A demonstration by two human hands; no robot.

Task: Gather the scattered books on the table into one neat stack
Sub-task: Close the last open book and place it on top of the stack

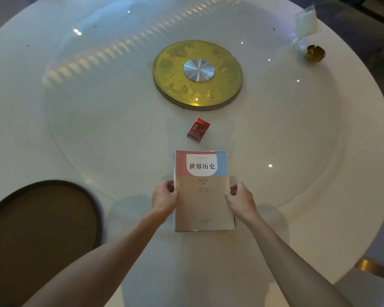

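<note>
Round white table (53, 151) with a glass turntable and a gold centre disc (197, 75). Book stack (203, 191): near edge, cover up, pages' edges showing beneath the top book. Left hand (164, 199) and right hand (242, 199): each clasping one side of the stack. Red box (198, 130): just beyond, shut. Brown tray (40, 227): to the left. Gold cup (314, 53): far right, contents not visible.
</note>
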